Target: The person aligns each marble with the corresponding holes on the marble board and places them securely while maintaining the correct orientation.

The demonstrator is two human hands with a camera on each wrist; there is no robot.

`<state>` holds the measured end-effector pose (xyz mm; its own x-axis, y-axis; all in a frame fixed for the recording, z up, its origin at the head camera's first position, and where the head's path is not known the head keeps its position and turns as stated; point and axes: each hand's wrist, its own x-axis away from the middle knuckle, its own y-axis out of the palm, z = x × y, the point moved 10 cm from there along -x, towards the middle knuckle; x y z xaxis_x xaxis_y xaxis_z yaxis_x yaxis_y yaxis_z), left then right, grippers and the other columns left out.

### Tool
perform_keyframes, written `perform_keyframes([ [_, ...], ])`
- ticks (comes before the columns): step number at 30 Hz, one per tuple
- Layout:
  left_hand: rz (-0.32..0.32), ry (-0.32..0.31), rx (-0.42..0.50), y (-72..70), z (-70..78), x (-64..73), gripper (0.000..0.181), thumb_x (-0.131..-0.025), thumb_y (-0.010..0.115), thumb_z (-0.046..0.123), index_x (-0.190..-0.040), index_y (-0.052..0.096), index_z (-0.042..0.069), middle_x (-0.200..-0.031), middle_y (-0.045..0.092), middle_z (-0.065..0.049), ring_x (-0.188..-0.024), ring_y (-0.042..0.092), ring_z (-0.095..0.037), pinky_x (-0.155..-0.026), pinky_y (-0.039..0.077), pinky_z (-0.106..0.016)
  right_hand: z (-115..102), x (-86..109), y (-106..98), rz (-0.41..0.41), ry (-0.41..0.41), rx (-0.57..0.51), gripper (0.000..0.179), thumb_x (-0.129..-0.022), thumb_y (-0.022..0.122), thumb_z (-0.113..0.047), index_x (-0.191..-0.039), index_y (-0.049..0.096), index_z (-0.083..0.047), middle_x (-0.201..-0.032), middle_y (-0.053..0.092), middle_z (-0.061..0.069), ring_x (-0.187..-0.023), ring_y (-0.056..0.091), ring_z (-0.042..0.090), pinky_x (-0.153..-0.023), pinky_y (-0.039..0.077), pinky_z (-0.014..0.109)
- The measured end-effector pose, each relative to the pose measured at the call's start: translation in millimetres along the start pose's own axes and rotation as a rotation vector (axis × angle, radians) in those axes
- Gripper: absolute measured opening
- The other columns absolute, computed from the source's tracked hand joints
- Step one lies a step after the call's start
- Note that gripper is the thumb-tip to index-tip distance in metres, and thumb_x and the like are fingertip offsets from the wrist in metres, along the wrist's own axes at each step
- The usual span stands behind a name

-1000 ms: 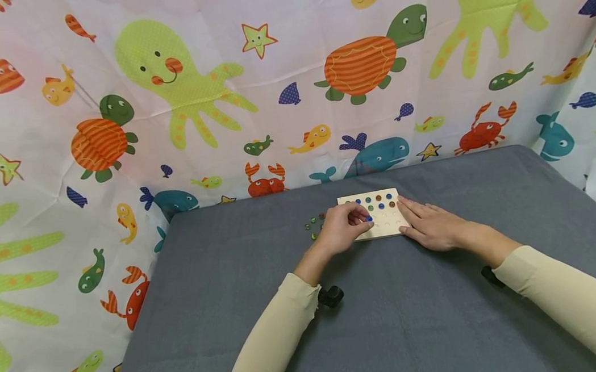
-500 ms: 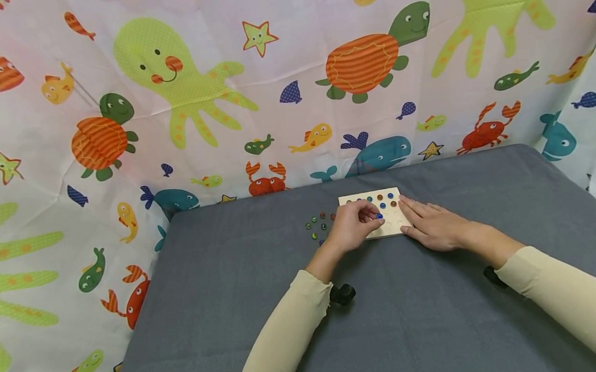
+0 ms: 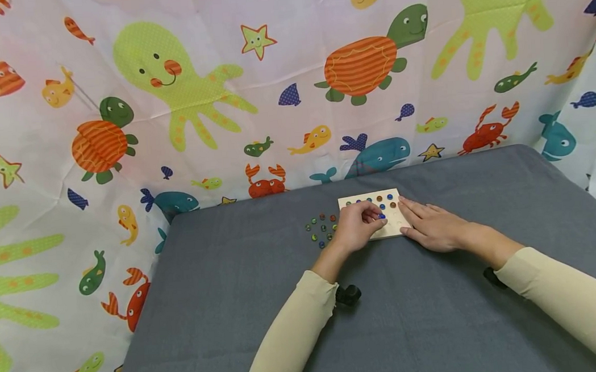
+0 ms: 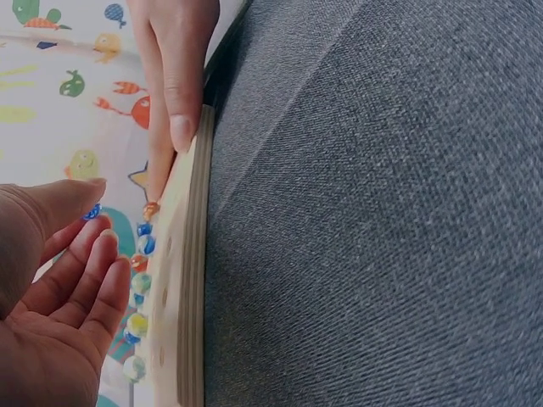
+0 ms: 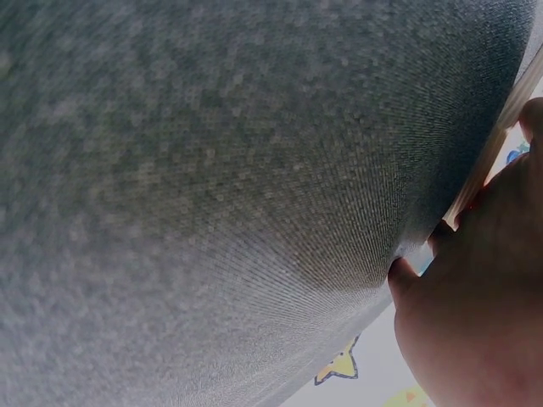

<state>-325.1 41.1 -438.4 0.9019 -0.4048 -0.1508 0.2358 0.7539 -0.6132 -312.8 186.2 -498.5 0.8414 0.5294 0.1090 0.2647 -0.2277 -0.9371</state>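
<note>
My left hand [image 3: 356, 227] pinches a blue marble [image 3: 382, 216] between thumb and fingertips, over the pale wooden board [image 3: 394, 227] with round hollows. In the left wrist view, the marble [image 4: 93, 212] shows between thumb and index finger of the left hand [image 4: 59, 297], raised off the board [image 4: 193, 254]. Several marbles, blue, green and brown-orange, sit in the board's back rows; the left hand hides part of these. My right hand [image 3: 430, 223] rests at the board's right edge, its fingers extended and its thumb at the front corner. The right wrist view shows this hand [image 5: 484, 297] beside the board's edge.
Several loose marbles [image 3: 323, 228], green, reddish and blue, lie on the grey tablecloth [image 3: 232, 281] left of the board. Behind the table hangs a white curtain [image 3: 269, 57] printed with sea animals. A black device [image 3: 349, 295] is strapped at the left wrist.
My left hand has moved right across the board, still pinching the blue marble, uncovering more of the loose marbles. The right hand has stayed at the board's edge.
</note>
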Motion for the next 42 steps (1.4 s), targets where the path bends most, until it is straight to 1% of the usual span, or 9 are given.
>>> perform_keyframes([
  [8,-0.002,-0.008,-0.014,6.2,3.3,-3.4,0.01,-0.093,0.077,0.011,-0.101,0.073,0.005,-0.087,0.069,-0.001,-0.073,0.059,-0.003,-0.067,0.048,-0.015,1,0.9,-1,0.01,-0.003,0.007,0.079,-0.108,0.032,-0.056,-0.162,0.019,0.0,-0.17,0.013,0.019,-0.154,0.021,0.039,-0.117,0.021,0.066],
  [15,0.022,0.002,-0.036,15.4,5.8,-8.5,0.011,-0.092,0.078,0.011,-0.1,0.073,0.005,-0.087,0.071,-0.002,-0.073,0.06,-0.001,-0.068,0.048,-0.013,1,1.2,1,-0.005,-0.005,0.008,0.076,-0.109,0.036,-0.052,-0.161,0.019,0.001,-0.169,0.014,0.02,-0.153,0.021,0.042,-0.117,0.02,0.067],
  [17,0.029,-0.004,-0.052,17.5,5.3,-10.3,0.011,-0.092,0.078,0.012,-0.1,0.074,0.006,-0.086,0.072,0.0,-0.073,0.059,0.001,-0.076,0.047,-0.015,1,1.0,2,-0.009,-0.005,0.01,0.075,-0.11,0.037,-0.05,-0.162,0.018,0.001,-0.169,0.013,0.02,-0.153,0.021,0.041,-0.117,0.02,0.066],
  [19,0.032,-0.018,-0.071,19.3,3.9,-11.9,0.011,-0.092,0.078,0.014,-0.1,0.074,0.007,-0.085,0.071,0.002,-0.073,0.059,0.002,-0.086,0.044,-0.021,1,1.0,2,-0.008,-0.007,0.011,0.074,-0.11,0.037,-0.049,-0.162,0.018,0.001,-0.17,0.013,0.02,-0.153,0.021,0.041,-0.117,0.02,0.066],
  [22,0.033,-0.035,-0.095,21.3,2.1,-14.3,0.011,-0.093,0.078,0.017,-0.099,0.074,0.01,-0.083,0.071,0.006,-0.073,0.058,0.003,-0.091,0.038,-0.028,2,0.7,1,0.003,-0.014,0.012,0.074,-0.11,0.038,-0.048,-0.161,0.019,0.001,-0.169,0.014,0.02,-0.153,0.022,0.041,-0.116,0.021,0.067],
  [25,0.034,-0.045,-0.102,22.2,0.6,-16.1,0.01,-0.093,0.078,0.018,-0.099,0.074,0.011,-0.083,0.07,0.007,-0.073,0.058,0.003,-0.089,0.039,-0.027,2,0.8,1,0.014,-0.019,0.011,0.073,-0.11,0.039,-0.048,-0.161,0.02,0.001,-0.169,0.015,0.019,-0.153,0.023,0.041,-0.116,0.022,0.066],
  [34,0.073,-0.051,-0.106,22.6,-0.4,-18.3,0.012,-0.092,0.079,0.015,-0.099,0.076,0.006,-0.083,0.072,0.001,-0.07,0.06,0.001,-0.071,0.045,-0.013,1,2.3,1,-0.011,-0.008,0.011,0.076,-0.109,0.036,-0.051,-0.162,0.018,0.001,-0.17,0.013,0.019,-0.153,0.021,0.042,-0.117,0.02,0.066],
  [38,0.077,-0.066,-0.095,24.6,-1.8,-19.5,0.012,-0.092,0.078,0.014,-0.1,0.076,0.006,-0.085,0.073,0.0,-0.07,0.06,0.002,-0.067,0.045,-0.01,-1,2.8,-1,0.002,-0.016,0.011,0.076,-0.109,0.037,-0.051,-0.161,0.019,0.001,-0.169,0.014,0.02,-0.152,0.023,0.043,-0.116,0.021,0.066],
  [42,0.084,-0.073,-0.097,27.0,-2.7,-21.1,0.012,-0.092,0.078,0.014,-0.101,0.077,0.006,-0.085,0.073,0.001,-0.07,0.06,0.002,-0.066,0.045,-0.01,-2,2.8,-1,-0.001,-0.014,0.011,0.075,-0.11,0.038,-0.049,-0.162,0.018,0.0,-0.17,0.014,0.019,-0.153,0.022,0.041,-0.117,0.021,0.066],
])
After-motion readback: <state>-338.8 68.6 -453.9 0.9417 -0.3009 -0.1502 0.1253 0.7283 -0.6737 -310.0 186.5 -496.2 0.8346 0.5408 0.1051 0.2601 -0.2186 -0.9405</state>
